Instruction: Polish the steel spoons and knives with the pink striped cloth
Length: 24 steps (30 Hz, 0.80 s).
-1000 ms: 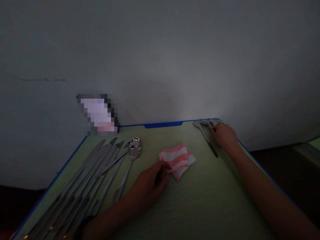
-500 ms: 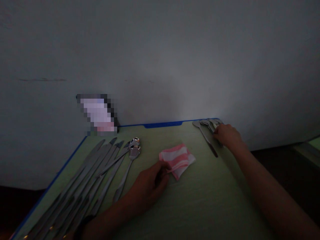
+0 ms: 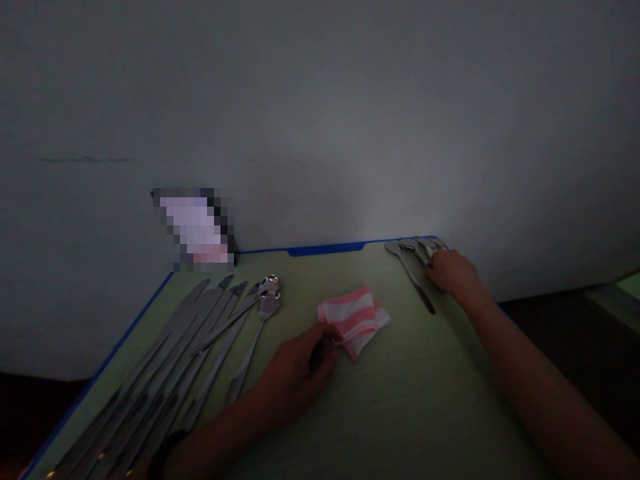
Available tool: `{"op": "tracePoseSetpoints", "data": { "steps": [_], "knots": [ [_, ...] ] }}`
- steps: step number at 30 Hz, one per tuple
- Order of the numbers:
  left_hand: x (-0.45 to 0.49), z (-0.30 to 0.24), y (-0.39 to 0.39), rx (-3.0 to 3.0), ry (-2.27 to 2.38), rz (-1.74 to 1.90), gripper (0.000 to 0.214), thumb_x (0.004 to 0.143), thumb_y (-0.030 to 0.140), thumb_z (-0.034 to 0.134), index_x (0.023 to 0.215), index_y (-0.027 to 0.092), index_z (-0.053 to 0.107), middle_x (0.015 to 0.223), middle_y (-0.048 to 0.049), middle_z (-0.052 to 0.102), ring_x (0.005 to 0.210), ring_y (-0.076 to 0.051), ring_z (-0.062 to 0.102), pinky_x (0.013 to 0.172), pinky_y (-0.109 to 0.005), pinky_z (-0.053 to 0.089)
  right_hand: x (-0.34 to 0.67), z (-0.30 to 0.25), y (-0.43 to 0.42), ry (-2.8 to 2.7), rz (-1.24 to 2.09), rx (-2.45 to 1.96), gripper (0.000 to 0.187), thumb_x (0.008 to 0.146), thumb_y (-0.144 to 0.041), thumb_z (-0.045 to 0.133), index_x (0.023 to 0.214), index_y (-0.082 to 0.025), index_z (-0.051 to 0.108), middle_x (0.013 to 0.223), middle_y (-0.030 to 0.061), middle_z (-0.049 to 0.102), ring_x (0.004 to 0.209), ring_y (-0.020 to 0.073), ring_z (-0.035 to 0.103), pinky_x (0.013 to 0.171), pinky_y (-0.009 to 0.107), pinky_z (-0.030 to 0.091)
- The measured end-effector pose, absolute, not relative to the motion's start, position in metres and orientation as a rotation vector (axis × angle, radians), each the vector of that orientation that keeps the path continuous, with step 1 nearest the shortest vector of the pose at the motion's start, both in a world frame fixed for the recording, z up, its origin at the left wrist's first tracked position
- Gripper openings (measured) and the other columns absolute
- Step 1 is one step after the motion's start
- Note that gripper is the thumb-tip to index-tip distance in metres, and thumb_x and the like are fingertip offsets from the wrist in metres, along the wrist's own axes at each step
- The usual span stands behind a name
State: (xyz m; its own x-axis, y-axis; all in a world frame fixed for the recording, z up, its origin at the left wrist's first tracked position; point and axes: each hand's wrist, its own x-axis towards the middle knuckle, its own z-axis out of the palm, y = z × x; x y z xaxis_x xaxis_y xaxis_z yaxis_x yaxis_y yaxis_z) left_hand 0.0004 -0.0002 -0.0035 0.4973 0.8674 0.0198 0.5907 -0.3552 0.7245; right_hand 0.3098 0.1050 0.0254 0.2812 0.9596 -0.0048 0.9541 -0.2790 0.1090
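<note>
The left hand (image 3: 295, 373) pinches the folded pink-and-white cloth (image 3: 356, 315) in the middle of the green tabletop (image 3: 400, 400), and the right hand (image 3: 453, 273) lies on shiny metal spoons (image 3: 407, 255) at the far right corner, its fingers' grip too dark to tell.

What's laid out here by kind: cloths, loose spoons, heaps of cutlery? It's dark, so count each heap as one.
Striped cloth, touched by the left hand: 1
Heap of knives: 1
Spoons beside that heap: 2
Cluster of cutlery in the far corner, under the right hand: 1
Total: 5
</note>
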Motion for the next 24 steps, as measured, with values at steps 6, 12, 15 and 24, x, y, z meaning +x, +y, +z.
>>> {"op": "tracePoseSetpoints", "data": {
  "steps": [6, 12, 15, 24],
  "knots": [
    [0.001, -0.003, -0.001, 2.053, 1.194, 0.529, 0.018, 0.088, 0.024, 0.041, 0.101, 0.02, 0.053, 0.074, 0.0015, 0.056, 0.062, -0.013, 0.049, 0.057, -0.024, 0.035, 0.308, 0.028, 0.103, 1.838, 0.082, 2.455, 0.033, 0.076, -0.031, 0.048, 0.099, -0.013, 0.064, 0.094, 0.0182, 0.065, 0.085, 0.0293, 0.064, 0.065, 0.036, 0.048],
    [0.002, -0.002, -0.001, 2.039, 1.2, 0.541, 0.018, 0.087, 0.024, 0.042, 0.1, 0.019, 0.053, 0.073, 0.0012, 0.056, 0.061, -0.013, 0.049, 0.057, -0.024, 0.035, 0.31, 0.028, 0.103, 1.861, 0.06, 2.439, 0.032, 0.076, -0.032, 0.05, 0.098, -0.014, 0.064, 0.094, 0.0169, 0.064, 0.086, 0.0286, 0.063, 0.067, 0.036, 0.047],
    [0.002, 0.0, -0.001, 2.037, 1.197, 0.529, 0.018, 0.087, 0.023, 0.042, 0.1, 0.019, 0.053, 0.074, 0.0008, 0.057, 0.062, -0.013, 0.05, 0.058, -0.024, 0.036, 0.309, 0.028, 0.103, 1.86, 0.045, 2.434, 0.031, 0.076, -0.033, 0.05, 0.096, -0.014, 0.064, 0.095, 0.0162, 0.064, 0.089, 0.0284, 0.063, 0.069, 0.037, 0.047],
    [0.001, -0.009, -0.001, 2.062, 1.177, 0.545, 0.018, 0.088, 0.024, 0.04, 0.102, 0.021, 0.052, 0.078, 0.0007, 0.059, 0.064, -0.014, 0.052, 0.058, -0.024, 0.037, 0.295, 0.048, 0.096, 2.028, 0.164, 2.402, 0.033, 0.08, -0.041, 0.048, 0.097, -0.017, 0.063, 0.1, 0.0144, 0.065, 0.091, 0.0302, 0.061, 0.071, 0.039, 0.046]
  ]
}}
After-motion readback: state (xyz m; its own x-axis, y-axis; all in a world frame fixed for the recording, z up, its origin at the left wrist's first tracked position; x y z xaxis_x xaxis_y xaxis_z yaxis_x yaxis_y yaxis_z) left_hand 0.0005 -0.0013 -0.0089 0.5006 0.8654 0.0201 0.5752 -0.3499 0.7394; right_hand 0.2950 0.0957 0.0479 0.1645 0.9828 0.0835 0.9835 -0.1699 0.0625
